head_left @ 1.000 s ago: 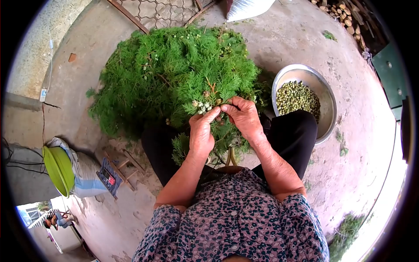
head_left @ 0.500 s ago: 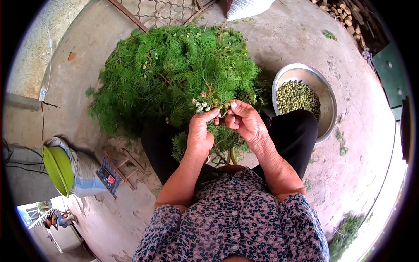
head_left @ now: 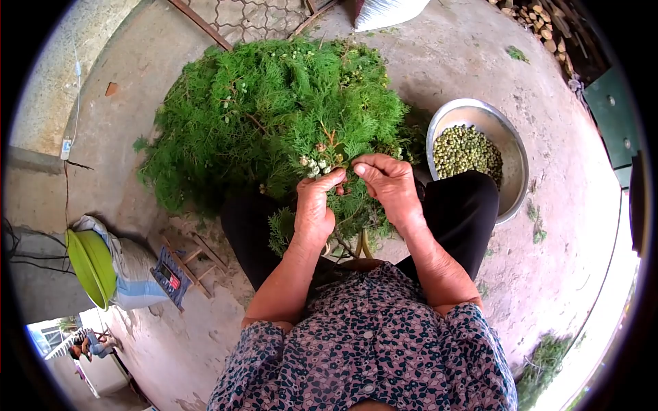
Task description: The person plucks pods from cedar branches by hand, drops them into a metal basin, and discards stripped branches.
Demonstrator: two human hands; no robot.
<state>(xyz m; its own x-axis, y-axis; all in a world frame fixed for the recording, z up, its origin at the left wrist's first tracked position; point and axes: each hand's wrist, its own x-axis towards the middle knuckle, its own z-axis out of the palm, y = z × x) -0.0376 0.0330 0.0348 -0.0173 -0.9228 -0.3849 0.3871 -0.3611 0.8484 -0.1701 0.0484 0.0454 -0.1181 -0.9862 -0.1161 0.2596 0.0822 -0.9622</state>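
Observation:
My left hand (head_left: pixel 317 202) is closed with thumb and fingers on an evergreen sprig (head_left: pixel 336 140), beside a cluster of pale green cones (head_left: pixel 315 166). Close by on its right, my right hand (head_left: pixel 392 188) is curled with thumb against forefinger at the sprig's edge; whatever lies in that pinch is hidden. Both hands are above the near edge of a large heap of green evergreen branches (head_left: pixel 267 103). To the right of my knee stands a metal basin (head_left: pixel 519 154), partly filled with small round green cones (head_left: pixel 468 151).
At left, a lime-green basin (head_left: pixel 92 267) leans by a stuffed sack (head_left: pixel 133 270), next to a small wooden stool (head_left: pixel 195 257). A white sack (head_left: pixel 391 14) and stacked firewood (head_left: pixel 541 27) lie at the back. Another person (head_left: pixel 96 344) sits far off at lower left.
My right hand has turned and its fingers have curled in, drawing slightly away from my left thumb. The left hand stays in place on the sprig.

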